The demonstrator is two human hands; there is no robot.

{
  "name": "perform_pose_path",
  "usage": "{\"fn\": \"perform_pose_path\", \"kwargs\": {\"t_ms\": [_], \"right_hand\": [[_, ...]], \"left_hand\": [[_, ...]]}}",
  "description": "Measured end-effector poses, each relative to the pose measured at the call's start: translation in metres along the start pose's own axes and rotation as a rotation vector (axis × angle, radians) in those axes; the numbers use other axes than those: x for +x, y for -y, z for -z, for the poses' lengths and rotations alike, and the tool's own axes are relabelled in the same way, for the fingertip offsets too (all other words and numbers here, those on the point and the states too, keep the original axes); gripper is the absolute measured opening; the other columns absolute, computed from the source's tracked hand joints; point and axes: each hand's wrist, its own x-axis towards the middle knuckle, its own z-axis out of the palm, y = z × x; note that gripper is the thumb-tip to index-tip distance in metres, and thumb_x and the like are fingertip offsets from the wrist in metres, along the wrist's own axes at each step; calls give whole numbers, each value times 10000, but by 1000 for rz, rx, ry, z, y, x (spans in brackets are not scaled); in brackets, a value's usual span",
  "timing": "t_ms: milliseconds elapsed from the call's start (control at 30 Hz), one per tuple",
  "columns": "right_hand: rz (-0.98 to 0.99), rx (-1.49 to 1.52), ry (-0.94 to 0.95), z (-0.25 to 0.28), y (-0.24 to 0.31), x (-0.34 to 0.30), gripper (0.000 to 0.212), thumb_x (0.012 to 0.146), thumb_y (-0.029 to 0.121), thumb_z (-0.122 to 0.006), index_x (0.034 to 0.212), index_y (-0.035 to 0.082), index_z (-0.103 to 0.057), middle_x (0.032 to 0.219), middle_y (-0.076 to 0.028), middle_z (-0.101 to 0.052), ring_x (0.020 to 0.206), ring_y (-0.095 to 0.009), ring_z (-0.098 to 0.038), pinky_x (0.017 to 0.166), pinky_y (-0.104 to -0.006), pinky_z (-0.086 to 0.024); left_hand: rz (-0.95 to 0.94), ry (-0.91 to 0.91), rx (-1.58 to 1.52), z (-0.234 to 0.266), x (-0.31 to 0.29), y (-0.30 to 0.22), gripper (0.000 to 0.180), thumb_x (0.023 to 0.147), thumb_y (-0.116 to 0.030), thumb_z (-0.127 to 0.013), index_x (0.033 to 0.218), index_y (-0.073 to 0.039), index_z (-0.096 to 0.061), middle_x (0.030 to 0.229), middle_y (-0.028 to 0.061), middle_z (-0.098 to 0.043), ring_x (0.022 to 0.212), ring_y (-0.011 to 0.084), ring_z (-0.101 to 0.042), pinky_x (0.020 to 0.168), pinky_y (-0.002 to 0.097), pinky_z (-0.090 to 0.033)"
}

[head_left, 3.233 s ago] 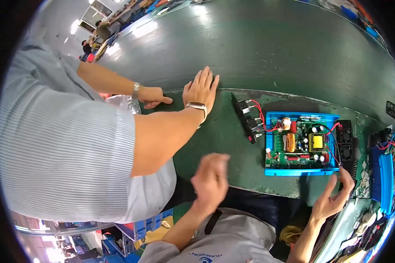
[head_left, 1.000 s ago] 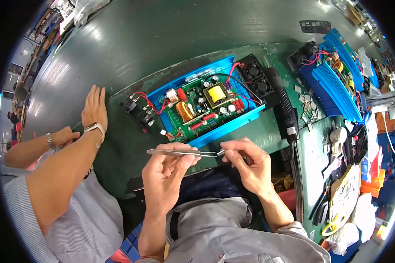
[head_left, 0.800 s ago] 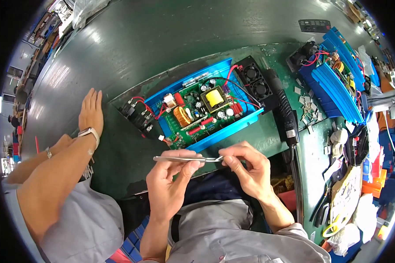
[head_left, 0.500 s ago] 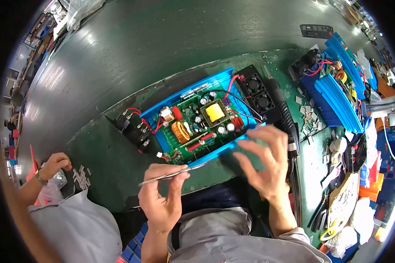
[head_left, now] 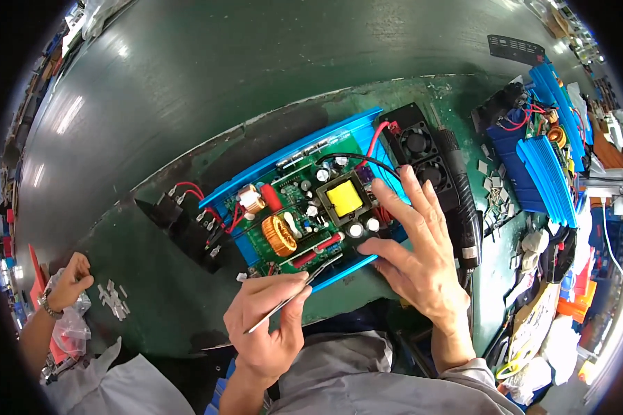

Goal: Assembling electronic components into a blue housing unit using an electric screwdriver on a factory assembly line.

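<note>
A green circuit board (head_left: pixel 301 176) lies in an open blue metal housing (head_left: pixel 353 268), its parts including a yellow transformer (head_left: pixel 344 198) and a copper-wound ring coil (head_left: pixel 279 235). My left hand (head_left: pixel 266 325) pinches slim metal tweezers (head_left: pixel 284 302) at the housing's near wall; their tips reach over the board's near edge. Over the near right corner of the housing spreads my right hand (head_left: pixel 422 266), fingers apart and holding nothing. Its thumb is by the near wall, and its fingers cover part of the board. Black twin fans (head_left: pixel 422 155) adjoin the housing's right end.
A black end panel (head_left: pixel 187 232) hangs on red wires at the left. A black-handled tool (head_left: pixel 457 187) lies right of the fans. Small grey pads (head_left: pixel 495 194) and more blue housings (head_left: pixel 543 173) sit farther right. Another person's hand (head_left: pixel 69 282) is near white strips (head_left: pixel 114 299).
My left hand has moved right and up, bringing the tweezers' tips over the board's near edge. My right hand has come in over the housing's right part. The view has shifted slightly.
</note>
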Motion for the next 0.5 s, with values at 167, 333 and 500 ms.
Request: {"fn": "perform_pose_path", "kwargs": {"t_ms": [167,333,500], "right_hand": [[-119,37,-180,4,2,-23,401,661,131,-888,1031,108,-736,1486,-234,-485,1436,-460,-376,1159,-569,-314],[-613,-137,-583,17,-8,-73,371,790,0,-772,1146,39,-673,1248,-181,-619,1170,-349,-585,1013,-447,-455],[-638,-126,-541,6,-14,-84,526,823,70,-763,1316,40,-583,1219,-185,-588,1135,-372,-564,980,-430,-459]], "left_hand": [[-48,31,52,-4,9,-3,281,822,41,-769,1043,-34,-613,916,111,-742,758,249,-699,652,325,-548],[-87,101,30,-20,14,-12,230,844,98,-718,1024,4,-611,936,142,-726,818,271,-696,713,334,-556],[-205,65,126,-40,16,-12,231,847,43,-744,1026,-27,-615,932,104,-715,797,255,-700,693,340,-551]]}}
